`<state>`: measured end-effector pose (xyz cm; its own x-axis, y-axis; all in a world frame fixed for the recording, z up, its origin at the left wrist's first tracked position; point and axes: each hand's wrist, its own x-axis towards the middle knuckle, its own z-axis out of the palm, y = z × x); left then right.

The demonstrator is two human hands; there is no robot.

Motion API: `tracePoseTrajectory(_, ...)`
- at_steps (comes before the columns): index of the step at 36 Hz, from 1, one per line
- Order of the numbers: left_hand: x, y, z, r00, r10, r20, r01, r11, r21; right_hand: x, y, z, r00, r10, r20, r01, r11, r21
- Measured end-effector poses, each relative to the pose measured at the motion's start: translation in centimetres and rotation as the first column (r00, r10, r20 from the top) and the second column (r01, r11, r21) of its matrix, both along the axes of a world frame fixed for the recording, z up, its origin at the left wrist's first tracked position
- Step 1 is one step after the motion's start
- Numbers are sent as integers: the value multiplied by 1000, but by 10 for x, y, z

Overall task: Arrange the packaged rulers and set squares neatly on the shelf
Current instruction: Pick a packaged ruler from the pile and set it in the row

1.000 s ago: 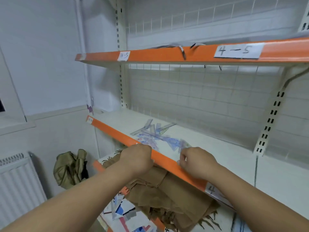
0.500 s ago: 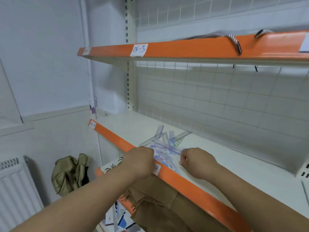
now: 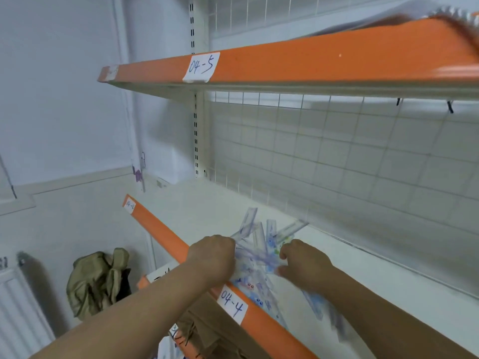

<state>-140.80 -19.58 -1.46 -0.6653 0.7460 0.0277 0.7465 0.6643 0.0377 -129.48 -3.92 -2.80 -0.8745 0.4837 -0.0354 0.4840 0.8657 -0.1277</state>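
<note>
I see my left hand (image 3: 212, 257) curled against the left edge of the heap of packaged rulers and set squares (image 3: 255, 257), and my right hand (image 3: 303, 263) pinching its right side; how firm either grip is I cannot tell. The heap lies between them on the white shelf (image 3: 375, 286) behind the orange lip tagged 04-4 (image 3: 232, 304). Most long pieces point away toward the wire-grid back panel (image 3: 337, 156).
</note>
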Motion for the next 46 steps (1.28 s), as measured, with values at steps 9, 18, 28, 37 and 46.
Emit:
tracePoseTrajectory(9,-17,8,-1,998,-43,37,44,999,-22,-22,4,-6,999,-24,43,26,999,-34)
tracePoseTrajectory(18,-29,19,4,991,-133,34,134,990,-49,-23,11,-3,998,-47,47,48,999,-6)
tracePoseTrajectory(28,-26,32,9,951,-290,107,292,956,2,-14,-2,27,906,-378,-190,148,704,-695)
tracePoseTrajectory(37,-3,40,14,930,-358,88,356,934,38,-12,-22,29,806,-578,-129,133,389,-911)
tracePoseTrajectory(46,-11,42,15,940,-337,47,337,941,5,-11,-25,25,784,-602,-153,143,414,-899)
